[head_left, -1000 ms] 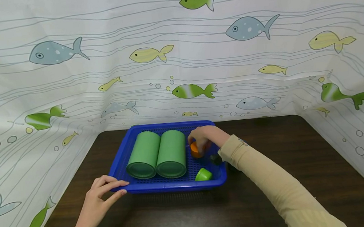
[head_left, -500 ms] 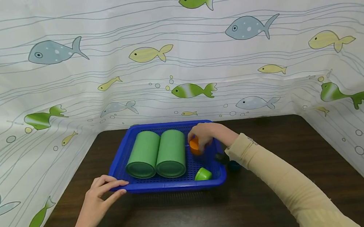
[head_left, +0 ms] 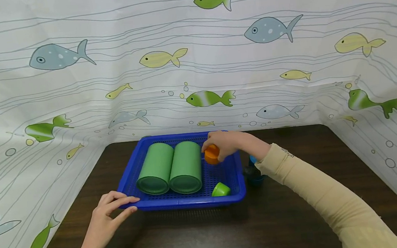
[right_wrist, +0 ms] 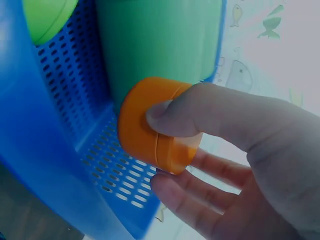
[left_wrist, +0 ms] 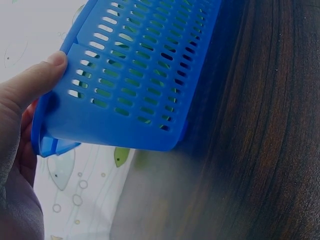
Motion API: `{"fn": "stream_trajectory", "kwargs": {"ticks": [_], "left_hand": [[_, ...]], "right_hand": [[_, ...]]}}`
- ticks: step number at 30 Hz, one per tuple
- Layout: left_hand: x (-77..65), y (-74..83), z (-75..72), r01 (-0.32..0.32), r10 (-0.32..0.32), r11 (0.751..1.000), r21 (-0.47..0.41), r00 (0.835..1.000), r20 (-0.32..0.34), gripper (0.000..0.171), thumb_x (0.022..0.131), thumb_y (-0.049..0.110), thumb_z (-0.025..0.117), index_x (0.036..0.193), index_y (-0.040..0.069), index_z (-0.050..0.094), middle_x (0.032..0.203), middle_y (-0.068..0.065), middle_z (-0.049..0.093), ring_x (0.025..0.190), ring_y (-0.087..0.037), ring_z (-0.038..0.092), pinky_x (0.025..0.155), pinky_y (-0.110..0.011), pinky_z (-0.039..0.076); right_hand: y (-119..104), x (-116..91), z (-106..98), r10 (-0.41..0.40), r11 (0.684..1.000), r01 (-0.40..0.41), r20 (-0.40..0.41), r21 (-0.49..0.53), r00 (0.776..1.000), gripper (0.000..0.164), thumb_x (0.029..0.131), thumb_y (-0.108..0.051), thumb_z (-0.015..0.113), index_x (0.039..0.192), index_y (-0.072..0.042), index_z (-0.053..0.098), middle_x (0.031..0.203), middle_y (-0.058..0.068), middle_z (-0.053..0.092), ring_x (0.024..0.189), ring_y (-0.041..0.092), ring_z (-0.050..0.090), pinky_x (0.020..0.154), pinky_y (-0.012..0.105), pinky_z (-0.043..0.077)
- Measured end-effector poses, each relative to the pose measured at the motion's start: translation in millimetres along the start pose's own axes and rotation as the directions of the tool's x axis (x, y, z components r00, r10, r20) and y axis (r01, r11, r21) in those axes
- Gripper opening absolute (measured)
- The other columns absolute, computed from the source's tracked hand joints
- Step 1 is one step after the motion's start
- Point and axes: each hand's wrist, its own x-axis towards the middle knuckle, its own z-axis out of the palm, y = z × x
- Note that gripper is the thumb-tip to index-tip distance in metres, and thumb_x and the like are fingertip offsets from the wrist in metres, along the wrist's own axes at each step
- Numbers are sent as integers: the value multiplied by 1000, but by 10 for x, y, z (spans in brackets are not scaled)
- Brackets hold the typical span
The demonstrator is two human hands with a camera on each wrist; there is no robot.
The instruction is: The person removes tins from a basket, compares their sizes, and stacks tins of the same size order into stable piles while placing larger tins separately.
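Note:
A blue plastic basket (head_left: 191, 201) with slotted walls stands on the dark table. My left hand (head_left: 107, 216) pinches its near left corner, thumb against the outer wall (left_wrist: 105, 120) in the left wrist view. Two large green cylinders (head_left: 157, 166) lie side by side within it. At the basket's right part my right hand (head_left: 223, 143) holds a small orange round container (head_left: 212, 155) between thumb and fingers. A seam runs round this container (right_wrist: 145, 122) in the right wrist view. Below it, a small bright green cup-like piece (head_left: 220, 189) lies tilted near the basket's front wall.
Just outside the basket's right wall, partly behind my sleeve, are dark and blue small objects (head_left: 254, 176). A white sheet (head_left: 193, 72) printed with fish encloses the wooden table (head_left: 202, 239) at the back and sides.
My right hand has raised the orange container slightly and shifted it toward the back of the basket. The right forearm has swung right, uncovering the small objects outside. The left hand keeps its place.

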Motion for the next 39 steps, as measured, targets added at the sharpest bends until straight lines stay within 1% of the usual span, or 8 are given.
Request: {"fn": "stream_trajectory", "kwargs": {"ticks": [4, 7, 11, 16, 21, 25, 31, 39], "left_hand": [[-2, 16, 2, -11, 11, 1000, -12, 1000, -12, 35, 73, 0, 83, 97, 26, 78, 94, 14, 59, 99, 3, 43, 81, -13, 33], [-10, 20, 5, -14, 14, 1000, -12, 1000, -15, 36, 73, 0, 83, 97, 26, 78, 94, 13, 59, 99, 3, 43, 81, -13, 33], [-10, 8, 3, -2, 2, 1000, 0, 1000, -5, 37, 73, 0, 83, 97, 27, 77, 95, 15, 59, 101, 3, 43, 82, -12, 33], [-12, -13, 5, -6, 6, 1000, -3, 1000, -2, 36, 73, 0, 83, 97, 25, 78, 95, 15, 59, 100, 3, 43, 82, -13, 33], [-2, -18, 7, -3, 3, 1000, -2, 1000, -3, 35, 73, 0, 83, 97, 25, 78, 95, 15, 59, 100, 3, 43, 82, -12, 33], [0, -12, 8, -3, 3, 1000, 0, 1000, -4, 35, 73, 0, 83, 98, 24, 78, 95, 15, 59, 100, 3, 43, 82, -12, 32], [-3, -14, 8, -10, 10, 1000, 3, 1000, -7, 36, 73, 0, 83, 97, 25, 78, 95, 14, 59, 100, 3, 43, 83, -12, 32], [-2, -24, 10, -12, 12, 1000, 8, 1000, -9, 35, 72, 0, 84, 97, 23, 78, 95, 16, 58, 98, 3, 43, 81, -13, 33]], "right_hand": [[-10, -104, -67, 3, 1000, -3, -10, 22, 1000, 59, 83, -7, 75, 138, -20, 59, 129, 12, 51, 109, 24, 52, 91, 36, 51], [4, -202, -100, -17, 999, 17, -17, 31, 1000, 58, 82, -7, 74, 137, -19, 59, 127, 11, 53, 108, 24, 53, 91, 37, 51], [67, -350, -133, -43, 997, 46, -54, 61, 998, 55, 82, -6, 74, 134, -18, 59, 123, 9, 56, 106, 24, 53, 92, 39, 49], [166, -551, -173, -58, 994, 67, -101, 87, 993, 52, 82, -4, 73, 130, -18, 60, 122, 8, 59, 103, 23, 53, 89, 39, 48], [233, -749, -218, -77, 989, 93, -136, 114, 988, 52, 80, 0, 72, 129, -14, 61, 124, 8, 61, 103, 23, 55, 88, 39, 52], [264, -891, -237, -69, 987, 89, -146, 135, 987, 49, 82, 0, 73, 127, -15, 61, 122, 6, 61, 103, 22, 55, 88, 40, 55], [307, -1042, -207, -49, 993, 64, -156, 98, 987, 48, 82, -1, 74, 127, -15, 63, 114, 4, 61, 101, 20, 55, 87, 39, 56], [324, -1193, -127, -14, 1000, 18, -162, 23, 987, 50, 80, -1, 74, 125, -20, 64, 113, -2, 62, 99, 18, 53, 85, 36, 50]]}}
